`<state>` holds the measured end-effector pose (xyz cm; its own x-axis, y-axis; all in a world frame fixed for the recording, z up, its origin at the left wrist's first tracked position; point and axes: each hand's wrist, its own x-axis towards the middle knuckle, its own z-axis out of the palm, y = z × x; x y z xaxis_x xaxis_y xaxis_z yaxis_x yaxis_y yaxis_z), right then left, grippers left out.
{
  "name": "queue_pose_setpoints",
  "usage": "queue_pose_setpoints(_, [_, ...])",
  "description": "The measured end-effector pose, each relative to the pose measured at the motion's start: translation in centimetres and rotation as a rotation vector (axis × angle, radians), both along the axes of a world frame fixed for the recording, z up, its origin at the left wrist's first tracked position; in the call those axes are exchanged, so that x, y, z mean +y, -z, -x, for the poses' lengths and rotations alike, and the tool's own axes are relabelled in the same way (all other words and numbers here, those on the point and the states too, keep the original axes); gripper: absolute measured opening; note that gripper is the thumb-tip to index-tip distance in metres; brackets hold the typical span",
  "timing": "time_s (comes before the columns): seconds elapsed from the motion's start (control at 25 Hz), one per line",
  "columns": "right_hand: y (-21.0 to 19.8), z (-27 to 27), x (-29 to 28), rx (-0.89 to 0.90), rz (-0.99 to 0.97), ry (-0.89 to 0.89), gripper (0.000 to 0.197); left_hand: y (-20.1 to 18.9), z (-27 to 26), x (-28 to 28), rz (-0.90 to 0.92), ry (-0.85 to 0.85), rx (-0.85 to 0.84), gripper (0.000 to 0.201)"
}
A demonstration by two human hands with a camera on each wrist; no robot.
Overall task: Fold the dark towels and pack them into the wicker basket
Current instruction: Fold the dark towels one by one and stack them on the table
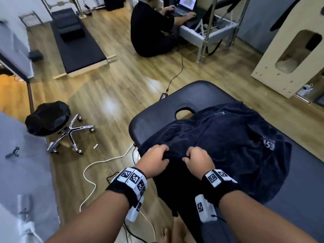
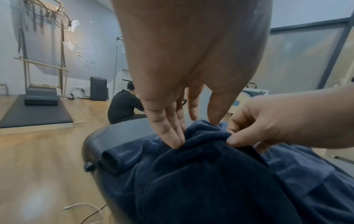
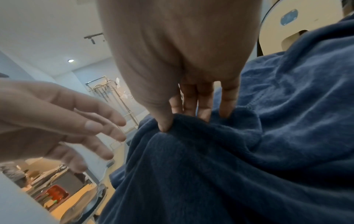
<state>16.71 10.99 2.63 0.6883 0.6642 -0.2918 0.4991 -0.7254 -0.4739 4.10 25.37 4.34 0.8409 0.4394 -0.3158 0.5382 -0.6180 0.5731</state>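
A dark navy towel (image 1: 228,137) lies rumpled over the near end of a black padded table (image 1: 154,116), one edge hanging off the near side. My right hand (image 1: 194,156) pinches a raised fold of the towel (image 3: 229,166) between thumb and fingers (image 3: 205,106). My left hand (image 1: 156,158) is beside it, its fingers (image 2: 172,136) extended and touching the same fold of the towel (image 2: 191,181). From the right wrist view the left hand (image 3: 107,133) looks spread and relaxed. No wicker basket is in view.
The table has a face hole (image 1: 185,113) just beyond the towel. A black wheeled stool (image 1: 49,118) and loose cables (image 1: 98,165) are on the wooden floor to the left. A seated person (image 1: 150,28) works at a laptop far ahead. Wooden equipment (image 1: 289,50) stands at right.
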Motion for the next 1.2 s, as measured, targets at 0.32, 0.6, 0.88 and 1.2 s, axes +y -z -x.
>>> queue_pose_setpoints(0.32, [-6.3,2.1,-7.2,-0.006,-0.36,0.068,0.032,0.2,-3.7,-0.5,-0.047,0.279,0.268,0.041])
queue_pose_setpoints(0.6, [-8.3,5.2,-15.5,-0.096,-0.442,0.401,0.036,-5.2,-5.3,-6.9,0.11,0.351,-0.144,0.023])
queue_pose_setpoints(0.88, [-10.8,5.9,-22.2,0.156,-0.289,0.253,0.069,-10.5,-5.3,-16.2,0.255,0.879,-0.292,0.015])
queue_pose_setpoints(1.2, [-10.7,5.6,-37.8,-0.195,-0.156,0.697,0.021,-11.2,-7.0,-27.2,-0.072,1.022,-0.154,0.029])
